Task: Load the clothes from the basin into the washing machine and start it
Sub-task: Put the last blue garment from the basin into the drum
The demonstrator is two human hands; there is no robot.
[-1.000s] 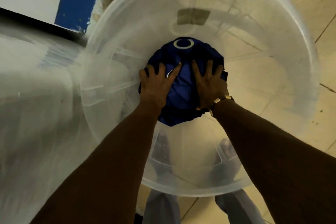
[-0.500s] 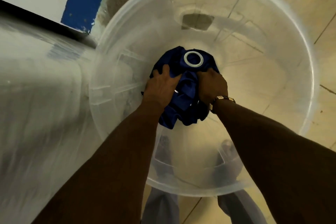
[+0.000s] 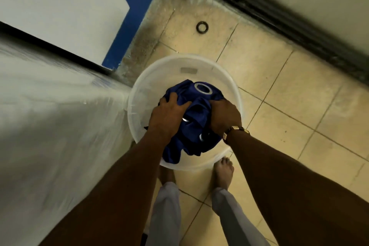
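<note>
Head view | left hand and right hand — both clenched on blue cloth | basin on floor

At the centre of the frame we see the basin on the tiled floor, the cloth bundle inside it. Our left hand and right hand lie on the bundle, side by side. A ring lies above the basin, well apart. Our feet stand just below its rim.
</note>
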